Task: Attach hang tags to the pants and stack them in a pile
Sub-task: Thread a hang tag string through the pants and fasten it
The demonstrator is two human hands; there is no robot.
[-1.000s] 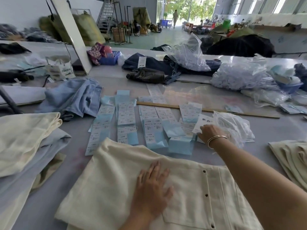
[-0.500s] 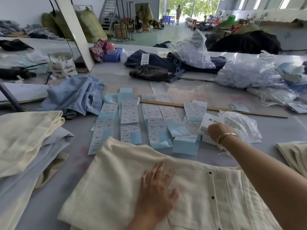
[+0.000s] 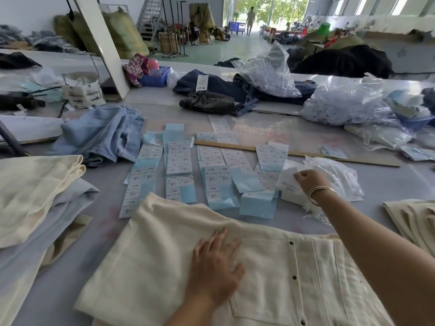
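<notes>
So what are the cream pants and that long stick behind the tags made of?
The cream pants look like thick woven cotton, maybe twill or denim: matte, soft folds, raised seams, small dark metal-looking studs. The left hand rests flat on them. The long stick looks like wood: tan, flat, dull finish, probably a ruler, though no markings are readable.

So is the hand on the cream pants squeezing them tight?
No, the left hand lies flat with straight, spread fingers on the cream pants, just pressing them down.
</notes>
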